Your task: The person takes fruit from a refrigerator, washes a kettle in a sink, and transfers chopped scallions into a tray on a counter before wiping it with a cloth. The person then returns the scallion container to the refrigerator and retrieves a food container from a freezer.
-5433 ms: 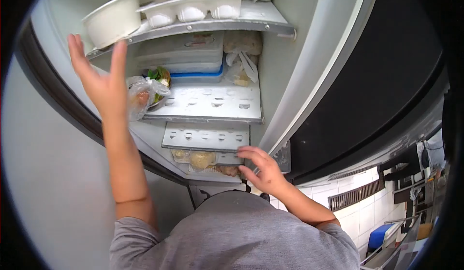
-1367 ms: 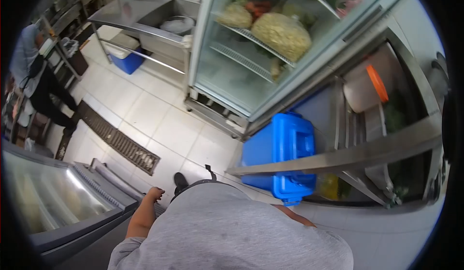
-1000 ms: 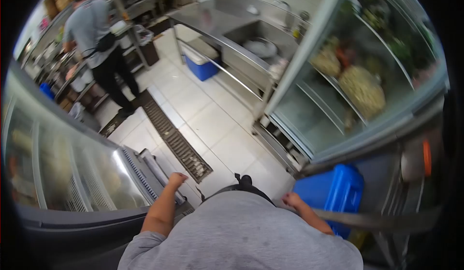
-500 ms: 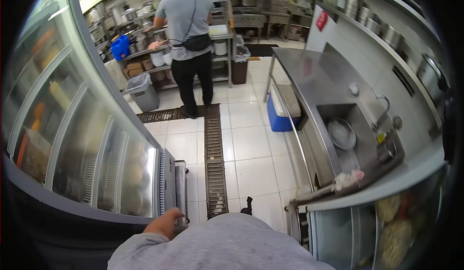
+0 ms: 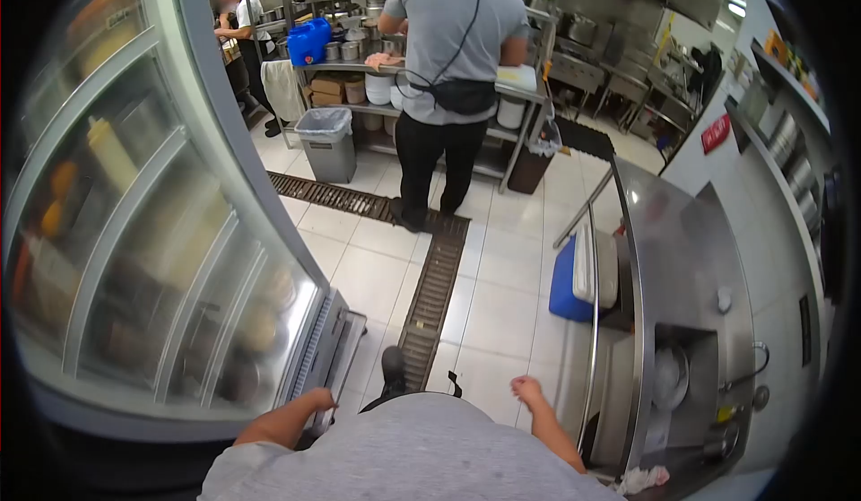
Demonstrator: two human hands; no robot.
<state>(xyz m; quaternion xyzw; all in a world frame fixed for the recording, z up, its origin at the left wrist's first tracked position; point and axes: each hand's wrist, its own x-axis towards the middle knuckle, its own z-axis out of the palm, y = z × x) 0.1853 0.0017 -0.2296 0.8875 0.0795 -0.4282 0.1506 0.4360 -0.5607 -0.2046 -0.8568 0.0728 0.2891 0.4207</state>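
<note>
My left hand [image 5: 316,400] hangs by my side, close to the lower corner of the glass-door fridge [image 5: 309,322] on the left. Its fingers look curled together, and no object shows in them. My right hand [image 5: 527,390] is held out over the tiled floor, left of the metal rail [image 5: 592,348] at the front of the sink counter. Its fingers are somewhat apart and hold nothing. Neither hand appears to touch anything. My dark shoe [image 5: 393,371] is on the floor beside the drain grate [image 5: 434,295].
A co-worker [image 5: 457,43] stands ahead at a metal shelf, back turned. Another person [image 5: 247,30] is at the far left. A grey bin [image 5: 330,151], a brown bin [image 5: 527,171], and a blue cooler [image 5: 567,290] line the way. The steel counter [image 5: 682,241] has a sink [image 5: 677,420].
I have moved forward; the co-worker and shelf look nearer. My view has swung left, showing a second person. My right hand and my shoe have come into view.
</note>
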